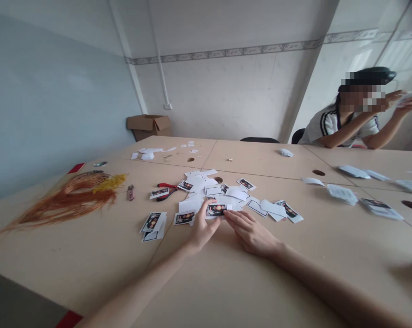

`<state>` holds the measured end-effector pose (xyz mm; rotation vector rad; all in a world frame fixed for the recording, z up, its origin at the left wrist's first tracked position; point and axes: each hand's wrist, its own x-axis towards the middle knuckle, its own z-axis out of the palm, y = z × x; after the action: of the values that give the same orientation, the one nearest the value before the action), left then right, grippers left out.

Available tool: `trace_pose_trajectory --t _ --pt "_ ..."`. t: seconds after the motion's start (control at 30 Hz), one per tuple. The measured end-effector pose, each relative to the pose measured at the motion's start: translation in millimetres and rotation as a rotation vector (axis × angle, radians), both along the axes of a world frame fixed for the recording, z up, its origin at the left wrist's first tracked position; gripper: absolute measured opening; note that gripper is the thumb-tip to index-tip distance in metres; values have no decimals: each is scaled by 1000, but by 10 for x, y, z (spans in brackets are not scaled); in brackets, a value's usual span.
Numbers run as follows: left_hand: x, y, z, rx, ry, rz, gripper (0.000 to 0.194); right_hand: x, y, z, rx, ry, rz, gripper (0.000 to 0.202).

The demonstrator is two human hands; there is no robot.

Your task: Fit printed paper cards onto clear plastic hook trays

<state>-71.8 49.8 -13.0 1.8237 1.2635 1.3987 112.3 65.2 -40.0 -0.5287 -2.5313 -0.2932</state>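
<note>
A black printed card [215, 210] with a white edge and an orange dot is held up just above the table. My left hand [203, 227] is closed on its left side, thumb in front. At the card's right end, the fingers of my right hand [251, 231] are pressed together on its edge. Behind both hands spreads a loose pile of white paper cards [195, 186], some printed black. To the left of my hands lies a small stack of cards [154, 226]. More black cards [291, 211] rest to the right.
Red-handled pliers [167, 190], a small pink-handled clipper [130, 192] and a bundle of orange-brown strands [72, 196] lie on the left. Card stacks [342, 194] sit at the right. A person [349, 118] sits across the table [206, 282]. A cardboard box [148, 126] stands behind.
</note>
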Motion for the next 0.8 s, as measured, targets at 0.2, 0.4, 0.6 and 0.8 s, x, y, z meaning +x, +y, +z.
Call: trace_pose_trajectory --t 0.2,0.4,0.6,0.8 --pt "-12 14 -24 1 28 -21 34 3 9 -16 -14 25 16 54" --pt "-20 23 -11 14 61 -24 31 -3 -10 13 -36 59 10 55" --pt "-13 28 -15 -2 43 -28 31 -4 -16 30 -57 85 -23 53" --pt "-6 22 -14 4 38 -27 33 7 -11 15 -62 87 -47 53"
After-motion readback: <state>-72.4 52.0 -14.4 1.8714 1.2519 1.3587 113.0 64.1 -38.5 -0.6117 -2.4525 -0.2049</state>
